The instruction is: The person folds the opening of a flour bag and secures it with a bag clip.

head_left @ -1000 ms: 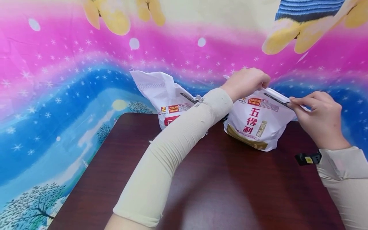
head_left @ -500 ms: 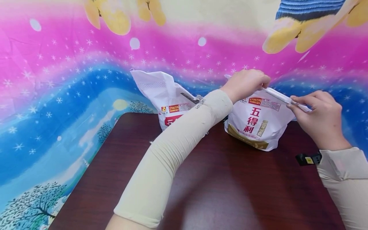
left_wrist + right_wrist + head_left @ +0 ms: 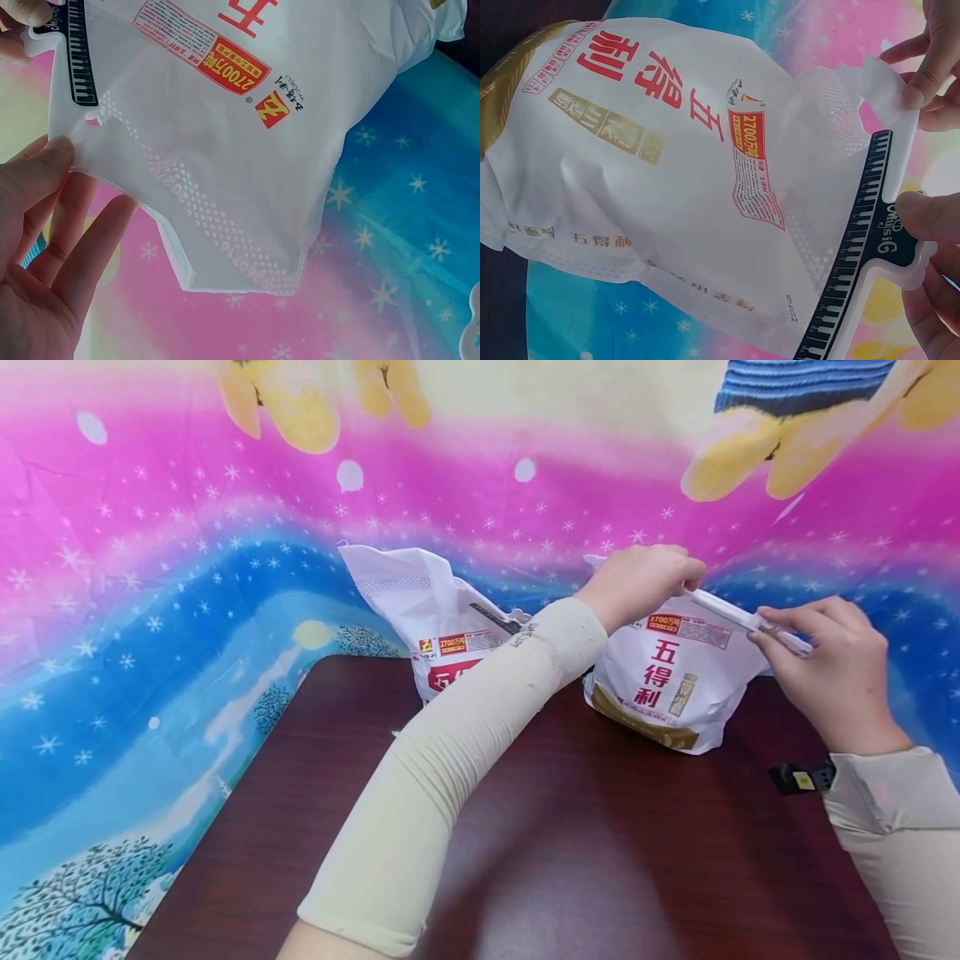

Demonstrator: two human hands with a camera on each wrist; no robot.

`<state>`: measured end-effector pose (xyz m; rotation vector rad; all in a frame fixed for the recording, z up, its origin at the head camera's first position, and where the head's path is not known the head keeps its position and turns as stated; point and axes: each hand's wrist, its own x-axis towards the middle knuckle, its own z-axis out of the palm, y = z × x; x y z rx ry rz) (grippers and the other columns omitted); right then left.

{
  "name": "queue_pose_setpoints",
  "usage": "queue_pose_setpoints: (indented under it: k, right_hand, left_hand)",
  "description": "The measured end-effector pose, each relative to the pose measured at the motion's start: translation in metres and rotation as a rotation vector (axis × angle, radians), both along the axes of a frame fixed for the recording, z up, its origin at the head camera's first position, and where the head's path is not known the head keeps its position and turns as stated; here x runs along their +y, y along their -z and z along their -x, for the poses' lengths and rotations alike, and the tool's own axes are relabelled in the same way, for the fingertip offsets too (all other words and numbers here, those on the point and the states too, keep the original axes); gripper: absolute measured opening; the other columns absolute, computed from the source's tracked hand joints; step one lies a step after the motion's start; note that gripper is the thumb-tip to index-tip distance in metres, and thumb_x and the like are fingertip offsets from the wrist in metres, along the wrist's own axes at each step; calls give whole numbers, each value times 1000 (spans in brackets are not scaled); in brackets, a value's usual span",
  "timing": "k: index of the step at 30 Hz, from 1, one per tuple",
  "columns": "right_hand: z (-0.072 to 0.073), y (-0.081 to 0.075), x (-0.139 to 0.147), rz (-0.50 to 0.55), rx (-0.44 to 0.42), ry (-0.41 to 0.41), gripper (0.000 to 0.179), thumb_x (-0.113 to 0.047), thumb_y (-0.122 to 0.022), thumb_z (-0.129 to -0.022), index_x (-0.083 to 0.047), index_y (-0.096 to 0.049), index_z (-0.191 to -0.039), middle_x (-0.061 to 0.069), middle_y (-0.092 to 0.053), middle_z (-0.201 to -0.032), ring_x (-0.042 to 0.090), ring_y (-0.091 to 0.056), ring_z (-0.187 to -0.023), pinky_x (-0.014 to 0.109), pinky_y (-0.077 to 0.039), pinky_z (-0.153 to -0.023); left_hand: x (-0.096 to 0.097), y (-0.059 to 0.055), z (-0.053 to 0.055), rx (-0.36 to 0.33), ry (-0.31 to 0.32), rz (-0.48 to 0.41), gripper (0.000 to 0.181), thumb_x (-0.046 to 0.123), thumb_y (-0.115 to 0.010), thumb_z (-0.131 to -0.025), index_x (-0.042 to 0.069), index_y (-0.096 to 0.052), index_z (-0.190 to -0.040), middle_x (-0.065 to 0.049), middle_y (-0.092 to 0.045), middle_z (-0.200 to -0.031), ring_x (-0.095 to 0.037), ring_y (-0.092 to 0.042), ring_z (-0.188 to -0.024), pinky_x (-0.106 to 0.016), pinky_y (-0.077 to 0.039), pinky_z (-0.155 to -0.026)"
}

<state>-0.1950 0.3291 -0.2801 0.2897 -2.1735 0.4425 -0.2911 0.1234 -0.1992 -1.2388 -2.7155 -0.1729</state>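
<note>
A white printed bag (image 3: 660, 668) with red lettering stands at the table's back right. Across its top lies a long white bag clip (image 3: 855, 240) with a black piano-key strip. My right hand (image 3: 832, 652) pinches the clip's handle, thumb on the "MusiG" label in the right wrist view. At the clip's other end, my left hand (image 3: 52, 225) pinches the bag's top edge between thumb and fingers. The bag's top corner hangs past the clip in the left wrist view. In the head view, the left fingertips are mostly hidden behind that hand.
A second white bag (image 3: 427, 602) with its own piano-key clip (image 3: 491, 612) stands to the left, partly covered by the left sleeve (image 3: 450, 760). Both bags are on a dark wooden table (image 3: 585, 843). A colourful printed cloth (image 3: 225, 585) hangs right behind.
The clip has rolled over in my hands: its black strip showed in the head view a second ago, and now its white edge shows. Both hands have stayed nearly in place.
</note>
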Motion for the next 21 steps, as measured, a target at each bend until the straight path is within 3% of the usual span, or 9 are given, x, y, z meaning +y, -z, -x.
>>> queue_pose_setpoints:
  k: [5,14,21]
  right_hand:
    - [1,1,1,14,12,-15,41,6,-86,-75,6,-73,-115,28,-65,-96,35,-54,-88,14,-24,-76]
    - [-2,2,0,20,-7,1,41,5,-84,-78,6,-72,-117,28,-65,-100,40,-56,-94,10,-23,-78]
    - [-2,3,0,13,7,-10,41,7,-84,-77,6,-72,-116,29,-65,-100,40,-56,-93,9,-22,-80]
  left_hand:
    - [1,2,-1,45,-10,20,30,15,-44,-108,30,-63,-124,13,-62,-125,-1,-56,-119,-20,-45,-88]
    - [1,5,-3,123,-20,28,30,19,-43,-109,34,-61,-129,15,-61,-126,0,-58,-115,-23,-48,-87]
    - [-3,13,-6,267,3,79,31,23,-41,-110,31,-55,-136,11,-60,-127,-4,-60,-111,-26,-54,-83]
